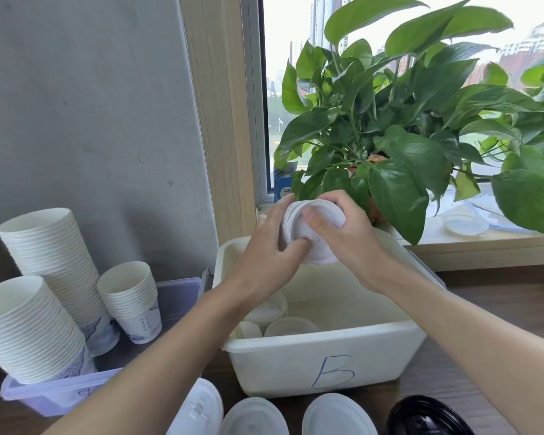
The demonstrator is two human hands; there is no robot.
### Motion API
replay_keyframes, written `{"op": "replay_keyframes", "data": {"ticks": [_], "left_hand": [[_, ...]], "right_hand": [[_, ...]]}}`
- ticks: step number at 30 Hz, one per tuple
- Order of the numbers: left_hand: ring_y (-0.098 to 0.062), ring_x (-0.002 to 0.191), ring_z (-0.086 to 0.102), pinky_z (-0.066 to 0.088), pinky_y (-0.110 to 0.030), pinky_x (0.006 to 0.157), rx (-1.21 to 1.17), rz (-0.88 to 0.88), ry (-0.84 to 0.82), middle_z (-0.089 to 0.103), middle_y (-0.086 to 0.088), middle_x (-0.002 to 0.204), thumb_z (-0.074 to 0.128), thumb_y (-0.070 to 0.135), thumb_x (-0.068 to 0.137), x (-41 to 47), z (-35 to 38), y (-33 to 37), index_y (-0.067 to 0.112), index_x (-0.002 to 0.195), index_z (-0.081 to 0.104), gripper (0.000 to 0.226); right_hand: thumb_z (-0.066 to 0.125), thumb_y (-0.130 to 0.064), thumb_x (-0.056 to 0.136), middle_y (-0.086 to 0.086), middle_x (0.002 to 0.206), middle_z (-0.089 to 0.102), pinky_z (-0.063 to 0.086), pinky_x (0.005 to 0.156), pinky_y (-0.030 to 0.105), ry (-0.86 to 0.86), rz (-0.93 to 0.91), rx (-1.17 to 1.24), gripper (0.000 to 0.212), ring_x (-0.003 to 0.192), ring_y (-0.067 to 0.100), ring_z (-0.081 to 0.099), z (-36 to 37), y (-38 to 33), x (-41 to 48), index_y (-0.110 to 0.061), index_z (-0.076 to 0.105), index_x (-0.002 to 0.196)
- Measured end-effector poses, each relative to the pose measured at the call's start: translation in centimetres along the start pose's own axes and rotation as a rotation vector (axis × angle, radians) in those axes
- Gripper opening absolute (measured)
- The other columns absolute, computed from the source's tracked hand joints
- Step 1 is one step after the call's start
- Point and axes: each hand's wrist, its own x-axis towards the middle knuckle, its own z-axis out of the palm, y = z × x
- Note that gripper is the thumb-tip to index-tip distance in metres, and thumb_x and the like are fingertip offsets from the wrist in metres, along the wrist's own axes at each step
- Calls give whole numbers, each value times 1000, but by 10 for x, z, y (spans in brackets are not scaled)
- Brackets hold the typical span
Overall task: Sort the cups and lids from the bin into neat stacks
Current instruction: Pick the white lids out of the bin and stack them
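**Both hands square up a stack of lids over the bin**

The left hand [269, 249] and right hand [346, 237] both curl round a stack of white lids [291, 221], held on edge just above the far side of the white bin [280, 365] marked "B". The thumbs press on the near face and the fingers wrap the rims.

These lids look thin and very light, probably moulded fibre or plastic. They should flex a little, and they may slide apart or fan out if squeezed unevenly. Holding across the rims from both sides, as here, seems the safest way to keep them nested.

A few loose lids [291, 326] lie at the bottom of the bin. The pothos plant [390, 127] hangs close behind the hands, so there is little room to lift backward. The open room lies toward the person, where sorted lid stacks [253, 417] and a black lid [427, 417] sit on the wooden table. Paper cup stacks [51, 243] fill the clear tray [60, 395] to the left.
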Motion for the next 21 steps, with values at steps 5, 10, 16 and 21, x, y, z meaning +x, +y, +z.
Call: {"op": "replay_keyframes", "data": {"ticks": [5,10,16,21], "left_hand": [[-3,118,56,51,-27,99,-60,45,17,54,11,134,63,42,83,0,1,0,33,146,37,69],[-3,104,63,50,-15,86,-59,72,37,63,4,124,61,32,80,2,0,-2,25,144,46,66],[-1,114,57,45,-14,94,-10,110,43,60,4,130,64,18,93,3,-1,-3,22,146,45,56],[-7,136,42,40,-32,112,28,89,12,46,9,149,59,46,90,2,-1,-3,36,155,26,74]], "right_hand": [[68,-48,69,-2,97,70,51,74,16,7,61,66,45,87,2,65,0,0,-1,-20,65,104],[69,-45,67,-7,89,67,48,70,13,21,23,78,36,78,-3,61,2,-2,-2,-25,63,96],[71,-42,69,-9,90,64,45,70,10,18,-30,38,36,78,-7,59,-1,0,0,-24,60,99],[76,-44,66,-9,99,64,47,72,12,-17,-30,-33,50,85,-5,60,-4,3,1,-24,58,109]]}}
